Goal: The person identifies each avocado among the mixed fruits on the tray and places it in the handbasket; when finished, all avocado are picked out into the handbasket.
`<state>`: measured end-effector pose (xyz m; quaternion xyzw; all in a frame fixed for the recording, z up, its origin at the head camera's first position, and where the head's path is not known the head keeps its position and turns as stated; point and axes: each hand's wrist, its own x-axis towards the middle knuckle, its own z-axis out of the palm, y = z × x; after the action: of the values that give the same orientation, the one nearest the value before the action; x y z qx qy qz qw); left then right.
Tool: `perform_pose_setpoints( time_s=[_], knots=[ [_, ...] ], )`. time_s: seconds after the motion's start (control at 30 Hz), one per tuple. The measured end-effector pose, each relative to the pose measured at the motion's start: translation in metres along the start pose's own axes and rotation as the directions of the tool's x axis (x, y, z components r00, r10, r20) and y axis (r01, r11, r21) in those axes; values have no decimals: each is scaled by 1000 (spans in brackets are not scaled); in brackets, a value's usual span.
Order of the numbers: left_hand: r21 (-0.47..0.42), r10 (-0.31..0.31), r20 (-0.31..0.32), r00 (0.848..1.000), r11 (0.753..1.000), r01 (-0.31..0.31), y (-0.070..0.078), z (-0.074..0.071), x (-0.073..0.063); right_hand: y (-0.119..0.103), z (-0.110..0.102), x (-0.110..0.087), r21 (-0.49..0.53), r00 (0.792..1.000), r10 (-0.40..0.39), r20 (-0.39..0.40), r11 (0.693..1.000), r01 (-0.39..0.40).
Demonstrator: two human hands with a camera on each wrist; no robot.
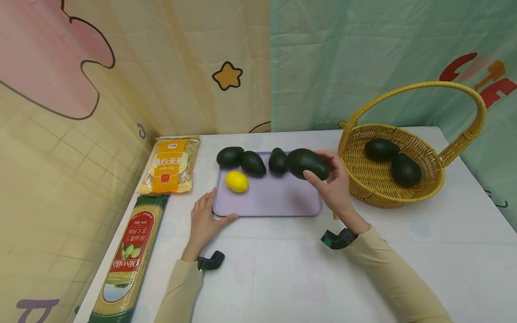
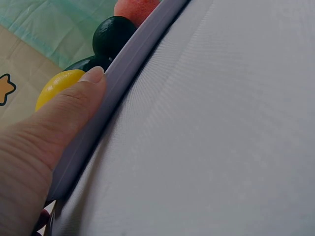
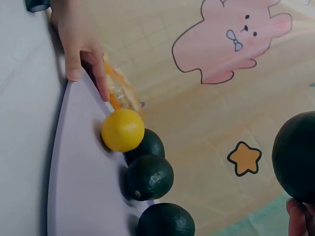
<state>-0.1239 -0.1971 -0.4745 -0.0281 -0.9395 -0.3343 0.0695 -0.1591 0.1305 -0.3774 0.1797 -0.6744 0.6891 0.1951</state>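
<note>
Both of my hands are at the tray: my right hand [image 1: 334,183] grips a dark green avocado [image 1: 308,164], thumb at its near side, while my left hand [image 1: 203,222] has its fingers extended along the left edge of the lilac tray [image 1: 266,202] and its thumb lying at the front edge. That avocado is held above the right rear part of the tray, well apart from my left hand. Black devices [image 1: 211,260] are strapped at my wrists, just past the cuffs of my beige sleeves [image 1: 387,264].

Under all this is a table [image 1: 274,269] with a white covering. To my left, a long pack labelled Olivoilà [image 1: 131,251] lies at a slant, and just beyond it is an orange-and-clear bag [image 1: 169,166]. Cloth hangs behind the table, yellow [image 1: 173,63] on the left and green [image 1: 343,67] on the right, printed with an orange star [image 1: 228,76] and a pink cartoon animal [image 3: 229,46].

Along the tray's back lie three other avocados [image 1: 253,164], the leftmost at the corner, and a lemon [image 1: 237,181] sits just in front of the left pair. Near my right hand stands a yellow wicker basket [image 1: 373,198] with an arched handle [image 1: 420,85]; two avocados [image 1: 405,170] rest inside it, touching.
</note>
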Motion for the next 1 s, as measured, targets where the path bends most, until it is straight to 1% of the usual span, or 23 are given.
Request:
perform_pose_setpoints(
  time_s=[0.1,0.23,0.33,0.57,0.67,0.83,1.0],
  knots=[
    [0,0,2,1000,1000,0,-1,0,0,1,-6,1,15,1000,-12,-24,1000,12],
    [0,-8,8,1000,1000,8,-1,0,0,-1,-14,2,59,998,-35,-51,998,38],
    [1,-14,12,1000,1000,14,0,0,0,-4,-21,2,89,997,-32,-75,995,39],
    [6,-22,21,1000,1000,22,0,0,1,-12,-41,5,86,991,-29,-132,995,41],
    [7,-21,20,1000,1000,21,0,0,2,-13,-52,5,111,988,-25,-152,993,42],
    [3,-13,7,1000,1000,13,0,1,2,-16,-67,3,136,979,-14,-203,990,43],
    [-4,-16,6,1000,1000,16,-1,1,1,-19,-82,5,154,966,-33,-255,985,74]
  ],
)
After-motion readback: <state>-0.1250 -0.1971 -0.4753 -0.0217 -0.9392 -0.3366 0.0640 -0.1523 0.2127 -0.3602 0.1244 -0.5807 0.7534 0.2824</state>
